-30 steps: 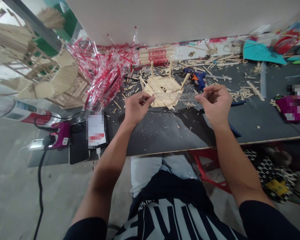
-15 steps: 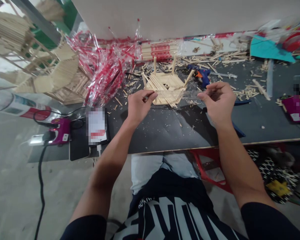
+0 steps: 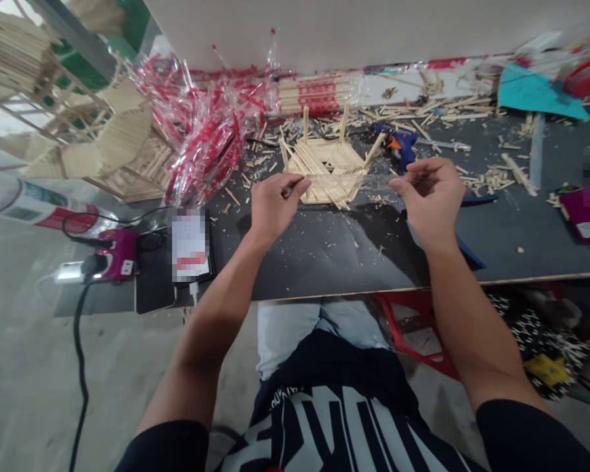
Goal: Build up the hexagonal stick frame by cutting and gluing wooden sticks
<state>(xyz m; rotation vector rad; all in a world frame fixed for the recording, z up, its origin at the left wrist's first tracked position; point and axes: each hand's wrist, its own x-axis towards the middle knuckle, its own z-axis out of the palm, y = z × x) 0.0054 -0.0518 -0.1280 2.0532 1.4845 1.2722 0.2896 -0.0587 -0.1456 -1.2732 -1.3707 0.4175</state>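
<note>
A clear plastic ruler (image 3: 347, 183) stretches level between my two hands above the near part of a hexagonal frame of wooden sticks (image 3: 344, 153). My left hand (image 3: 278, 202) pinches its left end between thumb and fingers. At the other end, my right hand (image 3: 433, 198) grips it, thumb against bent fingers. Several loose sticks lie slantwise across the frame, and short posts stand up at its corners. Just behind my right hand lies a blue glue gun (image 3: 400, 145) with an orange trigger.
Red-and-clear plastic wrappers (image 3: 206, 131) heap up at the back left, near larger stick constructions (image 3: 122, 141). Stick offcuts litter the dark table (image 3: 314, 262). A phone (image 3: 155, 278) and a purple power strip (image 3: 115, 254) sit at the left edge. A turquoise sheet (image 3: 541, 94) lies back right.
Both hands keep the ruler in nearly the same place over the stick frame. The view has shifted very slightly; nothing was taken up or let go.
</note>
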